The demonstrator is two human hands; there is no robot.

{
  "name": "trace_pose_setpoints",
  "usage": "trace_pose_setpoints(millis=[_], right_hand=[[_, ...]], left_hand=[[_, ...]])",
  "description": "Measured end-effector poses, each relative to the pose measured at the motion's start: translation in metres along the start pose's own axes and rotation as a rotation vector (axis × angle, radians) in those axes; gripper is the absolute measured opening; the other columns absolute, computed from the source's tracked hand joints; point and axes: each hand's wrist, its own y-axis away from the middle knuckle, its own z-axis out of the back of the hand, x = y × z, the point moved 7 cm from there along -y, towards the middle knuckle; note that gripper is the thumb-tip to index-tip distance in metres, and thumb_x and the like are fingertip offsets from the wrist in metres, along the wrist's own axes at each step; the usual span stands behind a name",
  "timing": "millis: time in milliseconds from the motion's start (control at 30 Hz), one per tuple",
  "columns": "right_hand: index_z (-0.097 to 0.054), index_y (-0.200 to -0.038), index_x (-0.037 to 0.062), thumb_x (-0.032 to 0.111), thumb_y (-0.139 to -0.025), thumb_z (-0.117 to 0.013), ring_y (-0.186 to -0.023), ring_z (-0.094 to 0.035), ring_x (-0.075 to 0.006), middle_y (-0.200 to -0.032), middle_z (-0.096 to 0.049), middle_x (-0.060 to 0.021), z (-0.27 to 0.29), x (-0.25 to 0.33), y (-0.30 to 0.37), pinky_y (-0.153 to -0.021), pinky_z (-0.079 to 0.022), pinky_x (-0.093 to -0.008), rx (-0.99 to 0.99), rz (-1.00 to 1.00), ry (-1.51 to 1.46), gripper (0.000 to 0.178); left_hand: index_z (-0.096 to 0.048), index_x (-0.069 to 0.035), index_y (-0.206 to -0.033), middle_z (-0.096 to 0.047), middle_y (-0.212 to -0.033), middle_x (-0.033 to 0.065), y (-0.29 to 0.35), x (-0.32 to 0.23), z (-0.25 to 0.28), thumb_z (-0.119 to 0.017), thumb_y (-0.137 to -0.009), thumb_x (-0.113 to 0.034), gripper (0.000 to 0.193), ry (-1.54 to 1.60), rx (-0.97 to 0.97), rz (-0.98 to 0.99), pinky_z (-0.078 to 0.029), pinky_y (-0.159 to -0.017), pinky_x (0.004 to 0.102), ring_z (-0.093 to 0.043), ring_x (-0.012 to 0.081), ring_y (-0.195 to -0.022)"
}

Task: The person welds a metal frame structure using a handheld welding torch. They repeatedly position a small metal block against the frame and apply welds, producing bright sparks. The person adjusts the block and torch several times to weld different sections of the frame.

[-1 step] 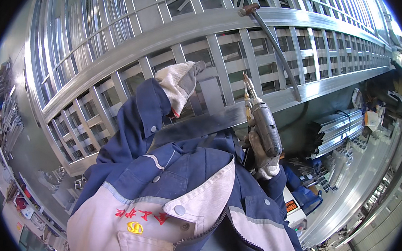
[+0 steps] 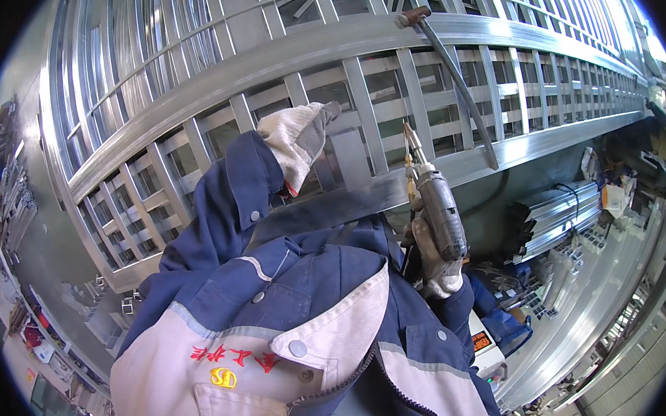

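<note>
My right hand (image 2: 432, 263), in a dirty light work glove, is wrapped round the grey body of a power drill (image 2: 441, 209). The drill's narrow tip points up and away over the slats of a silver metal railing panel (image 2: 449, 169). Brass-coloured parts hang beside its chuck. Farther left, my left hand (image 2: 291, 138) wears a cream glove with grey fingertips. It rests over the panel's slats, its fingers stretched toward the right; their undersides are hidden. A hammer (image 2: 456, 81) with a brown head and a long metal handle lies across the panel's rails, right of both hands.
More barred metal panels (image 2: 198, 33) spread out beyond the near one. At the right, bundled metal profiles (image 2: 559, 222) lie beside a blue bag (image 2: 507, 331) and a box with a lit display (image 2: 486, 345). Shelves with assorted items (image 2: 34, 333) line the left side.
</note>
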Motion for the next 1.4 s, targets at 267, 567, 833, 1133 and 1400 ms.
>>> trace_pose_setpoints(millis=[267, 567, 833, 1133, 1400], right_hand=[[-0.065, -0.152, 0.0031, 0.019, -0.117, -0.073, -0.095, -0.07, -0.0121, -0.104, -0.073, -0.0018, -0.011, 0.03, -0.011, -0.085, -0.058, -0.0316, 0.059, -0.028, 0.003, 0.04], [-0.068, -0.148, 0.002, 0.018, -0.111, -0.08, -0.093, -0.069, -0.0111, -0.109, -0.073, -0.0023, -0.017, 0.038, -0.037, -0.084, -0.059, -0.0305, 0.163, -0.051, 0.029, 0.041], [-0.062, -0.16, 0.0, 0.015, -0.101, -0.088, -0.103, -0.071, -0.0119, -0.119, -0.075, -0.0041, -0.031, 0.044, -0.048, -0.095, -0.06, -0.0315, 0.216, -0.093, 0.009, 0.066], [-0.059, -0.164, -0.0001, 0.012, -0.1, -0.087, -0.102, -0.072, -0.0115, -0.116, -0.076, -0.0036, -0.037, 0.037, -0.053, -0.095, -0.06, -0.0312, 0.198, -0.074, 0.024, 0.071], [-0.06, -0.163, 0.0003, 0.01, -0.1, -0.087, -0.106, -0.073, -0.0112, -0.119, -0.075, -0.0039, -0.042, 0.043, -0.05, -0.098, -0.061, -0.031, 0.232, -0.106, -0.003, 0.069]], left_hand=[[-0.064, 0.002, -0.157, -0.078, -0.14, 0.0115, 0.0, 0.029, 0.035, -0.074, -0.112, -0.013, 0.048, -0.212, -0.037, -0.109, -0.055, -0.113, 0.0297, -0.072, 0.0202, -0.128], [-0.068, -0.008, -0.157, -0.079, -0.14, 0.0213, 0.018, 0.005, 0.009, -0.072, -0.114, -0.026, 0.047, -0.625, -0.119, -0.165, -0.056, -0.115, 0.0348, -0.077, 0.0301, -0.129], [-0.074, -0.009, -0.15, -0.082, -0.132, 0.0225, 0.024, -0.021, -0.015, -0.059, -0.121, -0.041, 0.045, -0.912, -0.291, -0.166, -0.059, -0.11, 0.0377, -0.079, 0.0358, -0.122], [-0.075, -0.008, -0.147, -0.082, -0.13, 0.0222, 0.02, -0.011, -0.008, -0.06, -0.121, -0.04, 0.044, -0.924, -0.276, -0.222, -0.059, -0.108, 0.0378, -0.079, 0.0353, -0.12], [-0.075, -0.007, -0.145, -0.082, -0.128, 0.0219, 0.018, -0.008, -0.009, -0.06, -0.121, -0.039, 0.043, -0.939, -0.272, -0.254, -0.06, -0.106, 0.0379, -0.079, 0.0349, -0.118]])
